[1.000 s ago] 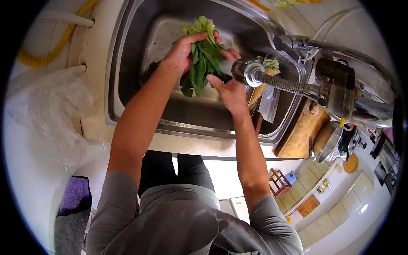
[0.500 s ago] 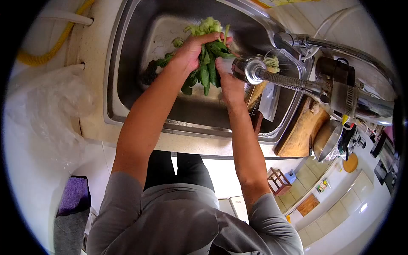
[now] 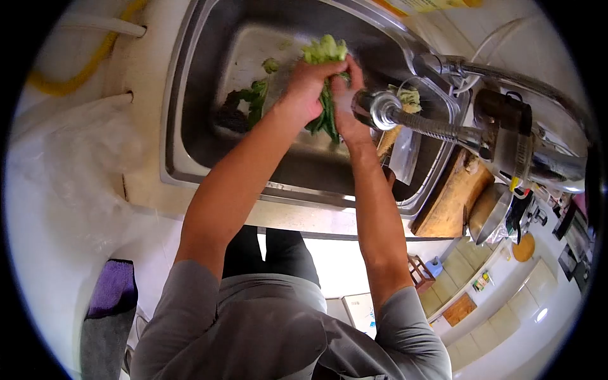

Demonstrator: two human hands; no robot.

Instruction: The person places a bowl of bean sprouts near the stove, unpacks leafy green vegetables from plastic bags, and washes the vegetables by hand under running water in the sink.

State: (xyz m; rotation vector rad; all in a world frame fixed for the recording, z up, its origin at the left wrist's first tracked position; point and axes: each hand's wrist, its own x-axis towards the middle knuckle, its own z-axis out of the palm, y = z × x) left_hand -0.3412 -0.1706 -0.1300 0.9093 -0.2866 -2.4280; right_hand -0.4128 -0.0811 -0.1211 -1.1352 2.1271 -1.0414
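Note:
Over the steel sink (image 3: 206,149), my left hand (image 3: 307,88) is closed around a bunch of leafy greens (image 3: 325,49). Its pale stem ends point to the far side, and dark leaves hang below toward me. My right hand (image 3: 349,104) wraps the same bunch from the right, slightly smeared by motion. Right beside that hand is the faucet head (image 3: 380,110); whether water runs is hard to make out. A loose green leaf (image 3: 256,98) and a small pale green piece (image 3: 271,65) lie on the sink bottom to the left.
At the sink's right side, a cleaver (image 3: 403,152) lies on a wire rack near a pale vegetable piece (image 3: 410,98). A wooden chopping board (image 3: 453,193) and a metal bowl (image 3: 491,212) stand right of the sink. Clear plastic (image 3: 76,164) hangs on the left.
Both hands have shifted a little right with the greens and closed more tightly around them. The leaves now hang in a narrower bundle. More of the loose leaf shows at left.

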